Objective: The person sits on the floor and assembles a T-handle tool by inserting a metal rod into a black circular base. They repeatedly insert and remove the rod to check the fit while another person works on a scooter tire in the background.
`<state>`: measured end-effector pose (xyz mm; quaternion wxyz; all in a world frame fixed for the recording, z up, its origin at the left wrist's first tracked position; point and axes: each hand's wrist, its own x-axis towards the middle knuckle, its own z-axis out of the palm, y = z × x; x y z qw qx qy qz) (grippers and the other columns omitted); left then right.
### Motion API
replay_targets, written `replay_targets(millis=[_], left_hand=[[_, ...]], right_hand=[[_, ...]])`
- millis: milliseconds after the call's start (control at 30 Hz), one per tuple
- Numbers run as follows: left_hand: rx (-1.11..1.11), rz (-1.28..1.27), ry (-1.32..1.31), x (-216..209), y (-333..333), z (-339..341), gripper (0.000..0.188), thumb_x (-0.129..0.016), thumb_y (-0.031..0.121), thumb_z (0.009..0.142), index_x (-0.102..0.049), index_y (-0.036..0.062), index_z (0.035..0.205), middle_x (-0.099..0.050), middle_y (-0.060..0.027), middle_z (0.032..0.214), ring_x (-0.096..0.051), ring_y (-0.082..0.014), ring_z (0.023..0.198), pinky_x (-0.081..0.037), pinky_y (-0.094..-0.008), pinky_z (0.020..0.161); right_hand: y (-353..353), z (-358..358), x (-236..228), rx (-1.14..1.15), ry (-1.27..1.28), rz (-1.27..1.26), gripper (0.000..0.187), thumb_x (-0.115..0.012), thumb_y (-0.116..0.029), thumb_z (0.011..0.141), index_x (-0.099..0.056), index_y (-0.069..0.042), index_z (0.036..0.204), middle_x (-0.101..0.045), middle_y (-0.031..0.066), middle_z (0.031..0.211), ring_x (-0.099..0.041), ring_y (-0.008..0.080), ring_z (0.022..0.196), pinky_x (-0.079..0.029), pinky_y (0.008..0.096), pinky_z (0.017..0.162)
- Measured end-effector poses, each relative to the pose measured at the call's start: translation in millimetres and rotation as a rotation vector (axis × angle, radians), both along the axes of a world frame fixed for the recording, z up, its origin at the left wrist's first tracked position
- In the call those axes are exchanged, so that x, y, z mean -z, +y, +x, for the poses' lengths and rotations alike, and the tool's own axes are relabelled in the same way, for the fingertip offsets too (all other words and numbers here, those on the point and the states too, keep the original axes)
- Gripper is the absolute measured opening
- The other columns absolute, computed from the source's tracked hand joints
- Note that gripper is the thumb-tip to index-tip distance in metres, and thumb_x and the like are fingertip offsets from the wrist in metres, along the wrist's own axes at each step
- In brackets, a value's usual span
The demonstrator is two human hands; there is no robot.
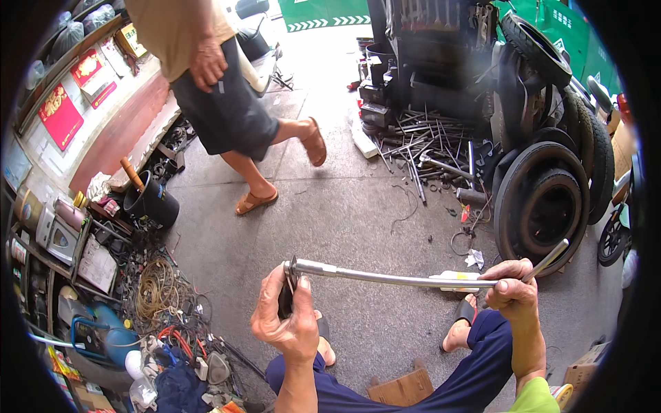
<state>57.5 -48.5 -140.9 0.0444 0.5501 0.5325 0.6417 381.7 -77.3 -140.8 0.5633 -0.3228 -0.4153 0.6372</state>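
Observation:
A long silvery L-shaped socket wrench (392, 278) spans the space between my two hands, with its thicker socket end at the left and its bent handle at the right. My left hand (286, 313) is closed, pinching a small dark metal part (286, 297) between thumb and fingers. This part meets the socket end; its full shape is hidden by the fingers. My right hand (513, 289) is wrapped round the wrench near the bend, and the short arm of the handle (547, 260) sticks up past it.
A person (227, 96) in dark shorts and brown sandals is at the far left. Loose metal tools (434, 148) lie in a heap ahead, beside stacked tyres (544, 203). Left stand a black bucket (151, 203) and coiled wire (157, 288). A small wooden stool (401, 387) is below.

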Motion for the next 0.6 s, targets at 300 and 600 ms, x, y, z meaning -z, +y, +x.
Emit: replay_targets(millis=[300,600], left_hand=[[-0.018,-0.02,-0.022,7,-7,-17,0.029,-0.065,-0.007,0.081,-0.062,-0.0039,0.11,-0.066,-0.0115,0.092,-0.06,-0.0101,0.064,-0.049,-0.0233,0.054],[-0.037,0.029,0.078,7,-10,-26,0.031,-0.067,-0.007,0.08,-0.063,-0.0024,0.109,-0.066,-0.016,0.098,-0.066,-0.0166,0.071,-0.054,-0.0275,0.061]], right_hand=[[6,-4,7,-0.015,0.001,-0.007,0.035,-0.066,-0.011,0.077,-0.065,0.018,0.096,-0.048,0.0052,0.048,-0.032,0.0055,0.037,-0.022,0.0243,0.038],[9,-18,10,-0.043,-0.051,0.004,0.031,-0.064,-0.011,0.078,-0.064,0.016,0.093,-0.043,0.0051,0.046,-0.028,0.0069,0.034,-0.019,0.0259,0.034]])
